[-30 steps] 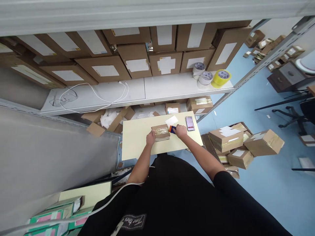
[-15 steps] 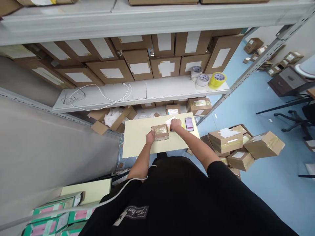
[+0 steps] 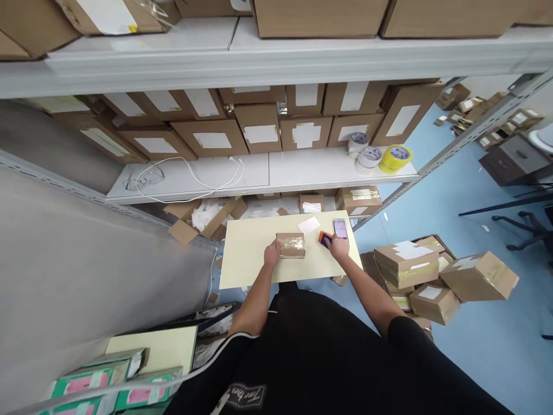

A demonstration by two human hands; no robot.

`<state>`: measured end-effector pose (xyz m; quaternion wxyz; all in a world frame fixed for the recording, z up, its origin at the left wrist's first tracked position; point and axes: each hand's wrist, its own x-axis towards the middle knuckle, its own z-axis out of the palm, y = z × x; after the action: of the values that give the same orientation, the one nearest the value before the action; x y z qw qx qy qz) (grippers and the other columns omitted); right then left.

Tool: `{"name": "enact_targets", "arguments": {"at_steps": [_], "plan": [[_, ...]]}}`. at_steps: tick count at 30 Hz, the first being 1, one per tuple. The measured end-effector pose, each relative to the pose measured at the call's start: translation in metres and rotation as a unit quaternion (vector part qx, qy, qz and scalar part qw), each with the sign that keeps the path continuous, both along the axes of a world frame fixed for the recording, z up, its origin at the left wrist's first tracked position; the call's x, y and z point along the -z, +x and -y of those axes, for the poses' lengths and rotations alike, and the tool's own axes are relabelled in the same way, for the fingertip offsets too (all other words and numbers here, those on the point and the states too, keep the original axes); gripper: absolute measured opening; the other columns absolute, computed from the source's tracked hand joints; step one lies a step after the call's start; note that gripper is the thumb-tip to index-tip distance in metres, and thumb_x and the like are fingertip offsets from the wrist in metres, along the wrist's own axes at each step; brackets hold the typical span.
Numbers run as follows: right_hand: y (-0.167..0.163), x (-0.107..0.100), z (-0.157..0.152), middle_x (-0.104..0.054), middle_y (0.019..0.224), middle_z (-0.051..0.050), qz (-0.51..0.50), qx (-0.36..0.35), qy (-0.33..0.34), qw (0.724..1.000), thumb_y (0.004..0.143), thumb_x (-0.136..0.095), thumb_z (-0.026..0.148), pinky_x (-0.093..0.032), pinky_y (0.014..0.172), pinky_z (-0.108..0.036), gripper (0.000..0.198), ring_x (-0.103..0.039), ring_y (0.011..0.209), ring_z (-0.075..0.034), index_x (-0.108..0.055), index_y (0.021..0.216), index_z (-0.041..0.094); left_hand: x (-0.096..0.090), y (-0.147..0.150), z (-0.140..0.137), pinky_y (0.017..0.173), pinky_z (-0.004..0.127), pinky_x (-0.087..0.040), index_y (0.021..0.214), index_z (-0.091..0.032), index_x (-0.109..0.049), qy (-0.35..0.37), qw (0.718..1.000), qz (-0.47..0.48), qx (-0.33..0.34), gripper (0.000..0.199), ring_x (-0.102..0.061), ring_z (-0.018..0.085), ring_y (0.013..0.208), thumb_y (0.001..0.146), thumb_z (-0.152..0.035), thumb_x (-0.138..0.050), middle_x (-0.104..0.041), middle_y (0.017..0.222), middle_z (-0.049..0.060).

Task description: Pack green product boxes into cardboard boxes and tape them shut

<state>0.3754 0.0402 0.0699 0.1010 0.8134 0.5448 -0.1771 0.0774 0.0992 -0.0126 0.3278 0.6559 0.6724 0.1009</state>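
Observation:
On the pale yellow table (image 3: 246, 259) lies a small cardboard box (image 3: 291, 245) with shiny clear tape across its top. My left hand (image 3: 272, 253) grips the box by its left edge. To the right, my right hand (image 3: 338, 248) is closed on an orange and dark blue object (image 3: 325, 238); its exact kind does not show. A white slip of paper (image 3: 309, 225) rests flat behind the box. Just beyond my right hand is a phone (image 3: 340, 227) with a lit screen, its lower part close to my fingers.
A metal shelf (image 3: 254, 177) behind the table carries labelled cartons (image 3: 209, 138), tape rolls (image 3: 395, 158) and a white cable (image 3: 190, 173). An open carton (image 3: 207, 216) stands behind the table's left side. Taped boxes (image 3: 406, 265) are piled on the floor at right.
My right hand has moved right, away from the paper, with the orange and blue object. The paper now lies uncovered. My left hand stays on the box; the camera view has shifted.

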Motion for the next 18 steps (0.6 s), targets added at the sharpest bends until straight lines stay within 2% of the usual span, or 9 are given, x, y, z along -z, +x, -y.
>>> {"name": "enact_targets", "arguments": {"at_steps": [2, 4, 8, 12, 15, 18], "plan": [[0.01, 0.005, 0.008, -0.074, 0.109, -0.024, -0.011, 0.025, 0.027, 0.999, 0.111, -0.031, 0.047, -0.052, 0.085, -0.036, 0.054, -0.073, 0.1, -0.03, -0.06, 0.13, 0.006, -0.002, 0.003, -0.005, 0.093, 0.038, -0.051, 0.121, -0.023, -0.073, -0.007, 1.0, -0.002, -0.006, 0.056, -0.071, 0.031, 0.107, 0.109, -0.053, -0.026, -0.079, 0.11, 0.013], [0.011, 0.011, 0.016, -0.072, 0.119, -0.024, -0.032, 0.002, 0.047, 0.998, 0.11, -0.03, 0.04, -0.05, 0.093, -0.036, 0.049, -0.069, 0.111, -0.03, -0.059, 0.132, 0.007, -0.004, 0.005, -0.008, 0.092, 0.038, -0.051, 0.12, -0.023, -0.073, -0.011, 1.0, -0.003, -0.01, 0.056, -0.071, 0.031, 0.106, 0.109, -0.053, -0.026, -0.079, 0.111, 0.013], [-0.001, 0.029, 0.036, -0.061, 0.143, -0.023, -0.058, -0.038, 0.008, 0.998, 0.106, -0.039, 0.028, -0.042, 0.109, -0.037, 0.043, -0.055, 0.133, -0.031, -0.056, 0.141, 0.008, -0.005, 0.006, -0.009, 0.091, 0.038, -0.051, 0.121, -0.024, -0.072, -0.017, 1.0, 0.005, -0.017, 0.056, -0.071, 0.031, 0.107, 0.109, -0.053, -0.026, -0.079, 0.114, 0.013], [-0.002, 0.049, 0.055, -0.07, 0.129, -0.018, -0.075, -0.009, -0.079, 0.994, 0.1, -0.049, 0.018, -0.045, 0.102, -0.031, 0.043, -0.065, 0.12, -0.026, -0.06, 0.141, 0.013, -0.003, 0.004, -0.008, 0.09, 0.037, -0.051, 0.122, -0.024, -0.072, -0.018, 1.0, 0.01, -0.021, 0.057, -0.071, 0.031, 0.107, 0.109, -0.055, -0.025, -0.079, 0.114, 0.013], [0.006, 0.057, 0.062, -0.074, 0.122, -0.015, -0.066, 0.017, -0.124, 0.99, 0.098, -0.05, 0.014, -0.046, 0.099, -0.031, 0.042, -0.069, 0.114, -0.023, -0.063, 0.137, 0.016, -0.002, 0.005, -0.008, 0.093, 0.037, -0.05, 0.122, -0.023, -0.072, -0.016, 1.0, 0.01, -0.021, 0.057, -0.07, 0.031, 0.109, 0.109, -0.056, -0.026, -0.078, 0.116, 0.013], [0.007, 0.056, 0.059, -0.074, 0.119, -0.017, -0.037, 0.012, -0.113, 0.993, 0.099, -0.051, 0.02, -0.048, 0.094, -0.032, 0.037, -0.069, 0.113, -0.025, -0.066, 0.133, 0.013, -0.002, 0.007, -0.008, 0.094, 0.038, -0.05, 0.123, -0.023, -0.071, -0.019, 0.999, 0.003, -0.03, 0.058, -0.07, 0.032, 0.11, 0.109, -0.057, -0.027, -0.078, 0.118, 0.014]]}}
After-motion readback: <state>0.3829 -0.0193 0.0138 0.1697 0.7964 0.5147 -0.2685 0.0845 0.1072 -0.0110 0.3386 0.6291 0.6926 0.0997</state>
